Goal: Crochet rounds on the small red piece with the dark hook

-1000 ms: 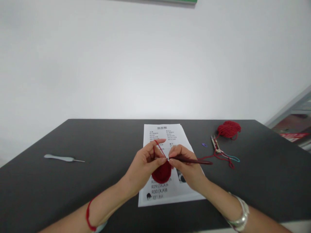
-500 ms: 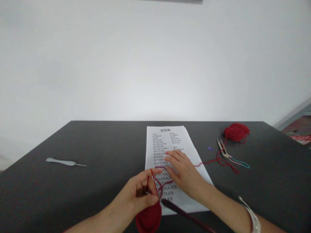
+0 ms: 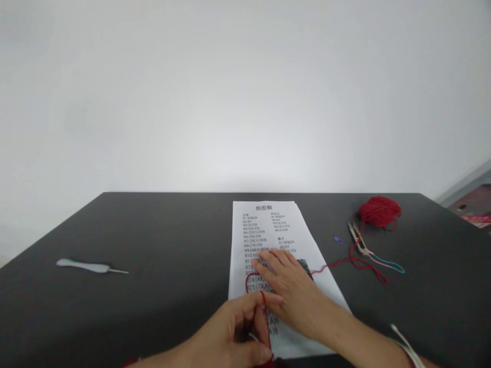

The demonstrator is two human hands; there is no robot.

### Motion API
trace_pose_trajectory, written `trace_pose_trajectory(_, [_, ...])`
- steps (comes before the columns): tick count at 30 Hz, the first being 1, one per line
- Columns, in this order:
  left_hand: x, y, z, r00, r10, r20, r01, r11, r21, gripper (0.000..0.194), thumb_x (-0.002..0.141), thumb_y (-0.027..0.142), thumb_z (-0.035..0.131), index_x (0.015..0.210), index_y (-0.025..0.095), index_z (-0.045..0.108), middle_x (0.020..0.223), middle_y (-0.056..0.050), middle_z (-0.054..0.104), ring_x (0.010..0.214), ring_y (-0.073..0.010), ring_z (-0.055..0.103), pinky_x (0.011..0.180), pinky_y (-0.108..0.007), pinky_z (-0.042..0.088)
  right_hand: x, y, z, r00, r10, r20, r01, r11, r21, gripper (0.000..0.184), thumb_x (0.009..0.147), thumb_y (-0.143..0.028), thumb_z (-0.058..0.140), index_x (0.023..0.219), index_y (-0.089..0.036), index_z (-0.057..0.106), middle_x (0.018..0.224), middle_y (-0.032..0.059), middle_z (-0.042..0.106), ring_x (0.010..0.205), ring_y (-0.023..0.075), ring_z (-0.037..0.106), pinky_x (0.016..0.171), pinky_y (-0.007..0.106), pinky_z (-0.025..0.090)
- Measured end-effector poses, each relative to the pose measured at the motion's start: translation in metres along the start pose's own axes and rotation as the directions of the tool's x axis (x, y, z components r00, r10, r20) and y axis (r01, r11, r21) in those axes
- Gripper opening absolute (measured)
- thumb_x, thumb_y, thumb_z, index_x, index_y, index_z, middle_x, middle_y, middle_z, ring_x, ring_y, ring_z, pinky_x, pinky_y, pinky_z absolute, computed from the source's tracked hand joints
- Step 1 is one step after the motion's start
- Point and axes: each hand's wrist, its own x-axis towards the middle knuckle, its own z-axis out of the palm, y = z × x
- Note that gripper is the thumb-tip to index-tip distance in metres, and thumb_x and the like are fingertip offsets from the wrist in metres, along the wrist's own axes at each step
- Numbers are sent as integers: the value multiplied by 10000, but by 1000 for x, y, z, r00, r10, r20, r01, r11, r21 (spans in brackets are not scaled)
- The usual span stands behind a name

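My left hand (image 3: pixel 238 332) is closed at the bottom edge, its thumb pinching a red crocheted piece (image 3: pixel 267 364) that is mostly below the picture. A strand of red yarn (image 3: pixel 265 314) passes over its outstretched index finger and down to the thumb. Something small and pale shows inside the hand, too hidden to name. My right hand (image 3: pixel 287 283) lies palm down over the printed pattern sheet (image 3: pixel 312 245), fingers extended, covering several lines. Beside its fingertips loops more red yarn. The left index fingertip overlaps the right hand's near side.
At the right sit a red yarn ball (image 3: pixel 379 211), thread snips (image 3: pixel 358 239) with a pink and turquoise cord, and a purple stitch marker (image 3: pixel 338 239). A yarn tail (image 3: pixel 337 263) runs from them to the sheet. A pale-handled crochet hook (image 3: pixel 86 266) lies at left.
My left hand and the crocheted piece have moved down and right, the piece largely leaving the view. My right hand has shifted slightly downward. A dark slender thing at the bottom is gone from view.
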Motion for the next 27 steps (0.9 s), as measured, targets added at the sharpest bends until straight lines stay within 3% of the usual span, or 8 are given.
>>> trace_pose_trajectory(5, [7, -8, 0, 999, 18, 32, -16, 996, -83, 296, 654, 239, 732, 913, 204, 593, 675, 47, 530, 618, -103, 459, 614, -253, 315, -5, 2, 12, 999, -41, -4, 40, 999, -28, 487, 910, -286, 507, 1363, -109, 471, 1423, 194, 457, 1313, 409, 404, 1063, 657, 301])
trace_pose_trajectory(8, [8, -10, -3, 999, 31, 38, -27, 995, -95, 231, 668, 270, 739, 847, 202, 609, 698, 32, 549, 641, -112, 469, 633, -260, 331, -8, 1, 18, 999, -43, -22, 42, 998, -52, 477, 907, -283, 507, 1355, -123, 481, 1431, 189, 440, 1328, 422, 376, 1044, 691, 290])
trace_pose_trajectory(11, [7, -10, -6, 998, 15, 59, -12, 998, -59, 192, 683, 305, 738, 747, 186, 602, 706, 17, 559, 661, -118, 471, 662, -270, 343, -8, -1, 19, 998, -42, -40, 39, 996, -74, 462, 911, -299, 497, 1344, -137, 499, 1431, 178, 440, 1339, 413, 364, 1044, 670, 312])
trace_pose_trajectory(15, [7, -12, -8, 998, 22, 59, -18, 997, -75, 287, 660, 371, 767, 679, 171, 562, 737, 10, 568, 701, -125, 490, 694, -272, 349, -6, -2, 16, 998, -54, -14, 52, 990, -130, 463, 929, -318, 456, 1336, -103, 504, 1409, 180, 474, 1319, 375, 413, 1041, 579, 396])
trace_pose_trajectory(18, [7, -18, -10, 997, 16, 71, -10, 996, -89, 313, 684, 405, 754, 854, 186, 608, 704, 25, 548, 678, -114, 472, 683, -262, 344, -4, -2, 16, 999, -43, 5, 43, 984, -174, 473, 934, -333, 434, 1339, -98, 498, 1379, 175, 514, 1284, 342, 471, 1031, 541, 431])
trace_pose_trajectory(22, [9, -27, -12, 994, 27, 110, -19, 997, -70, 494, 695, 404, 748, 1124, 225, 583, 689, 35, 524, 643, -110, 443, 628, -243, 324, -5, -1, 18, 998, -56, 16, 58, 977, -205, 474, 935, -329, 430, 1355, -115, 480, 1411, 144, 484, 1298, 332, 455, 1049, 532, 420])
trace_pose_trajectory(27, [9, -32, -15, 991, 52, 120, -51, 999, -17, 496, 707, 440, 729, 1134, 231, 586, 695, 33, 514, 644, -108, 435, 614, -237, 306, -3, -2, 19, 999, -22, 39, 30, 976, -215, 461, 952, -341, 414, 1354, -124, 483, 1436, 137, 442, 1307, 361, 433, 1043, 572, 407])
